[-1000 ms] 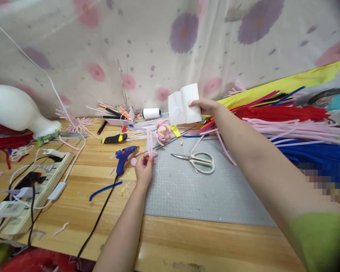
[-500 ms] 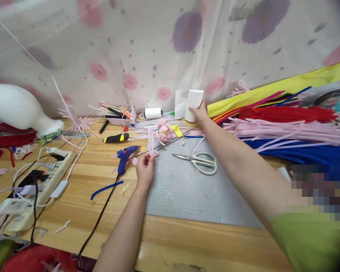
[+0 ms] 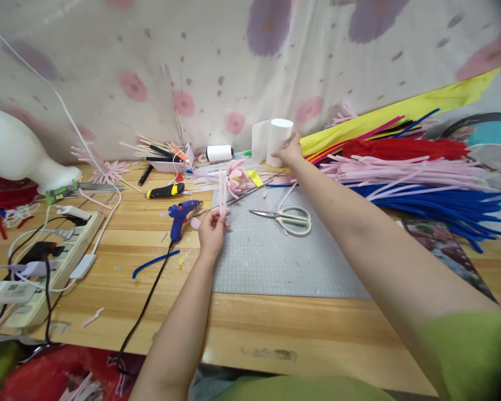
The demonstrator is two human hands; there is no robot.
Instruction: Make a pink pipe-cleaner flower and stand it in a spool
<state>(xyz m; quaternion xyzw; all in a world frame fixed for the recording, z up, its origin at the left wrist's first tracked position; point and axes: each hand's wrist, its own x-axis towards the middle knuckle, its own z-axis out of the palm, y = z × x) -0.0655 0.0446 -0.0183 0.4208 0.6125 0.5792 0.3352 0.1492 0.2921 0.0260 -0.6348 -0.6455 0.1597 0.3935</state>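
My left hand (image 3: 211, 231) pinches upright strips of pink pipe cleaner (image 3: 222, 192) between thumb and fingers above the left edge of the grey cutting mat (image 3: 267, 273). Just behind them lies a pink pipe-cleaner flower (image 3: 236, 179) with a small yellow piece (image 3: 254, 177) at its side. Stretched to the back, my right hand (image 3: 290, 151) grips the right side of a white paper roll (image 3: 278, 142), thumb across its front; the far fingers are partly hidden. A loose flap of paper hangs at the roll's left. Scissors (image 3: 290, 219) rest on the mat between my hands.
Left of the mat are a blue glue gun (image 3: 179, 217), its black cord, a yellow-black utility knife (image 3: 165, 191) and a crowded power strip (image 3: 62, 267). Bundles of pink pipe cleaners (image 3: 392, 170) and blue ones (image 3: 434, 209) lie right. A white foam head (image 3: 20, 150) lies far left.
The view has tilted slightly down and right. The paper roll's top now faces me more. My left hand keeps its pinch on the pink strips in nearly the same place.
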